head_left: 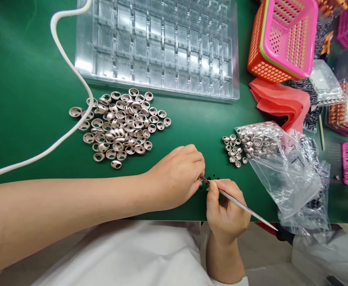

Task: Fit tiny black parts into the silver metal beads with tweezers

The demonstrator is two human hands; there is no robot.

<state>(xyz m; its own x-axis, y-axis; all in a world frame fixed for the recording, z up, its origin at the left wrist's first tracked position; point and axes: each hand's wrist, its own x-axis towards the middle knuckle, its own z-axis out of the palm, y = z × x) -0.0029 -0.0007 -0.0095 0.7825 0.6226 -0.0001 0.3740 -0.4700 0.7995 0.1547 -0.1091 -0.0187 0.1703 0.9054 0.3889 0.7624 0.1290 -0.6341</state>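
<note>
1. Your right hand (226, 210) was closed around a thin metal tool (239, 204), held like a pen near the close edge of the green table (28, 99).
2. The tool was long and thin. Its long line ran from the near right up to the far left, and its tip pointed left at your other hand.
3. Your left hand (176, 176) lay just left of the tip, fingers curled together. They pinched something tiny at the tip, but it was too small to tell what.
4. Your two hands almost touched at the tool's tip.
5. A few tiny black bits (211, 178) lay on the table just beside the tip.
6. Farther away and to the left sat a pile of shiny metal cups (120, 125), each with a hole in it.
7. A white tube (72, 75) curved past the left side of that pile.
8. To the right of your hands, a clear plastic bag (278, 167) lay open with small metal rings (233, 151) spilling out.
9. At the far side lay a clear tray (159, 43) with many square pockets.
10. At the far right stood a pink basket (284, 35), with a red cloth (281, 101) just near it.
</note>
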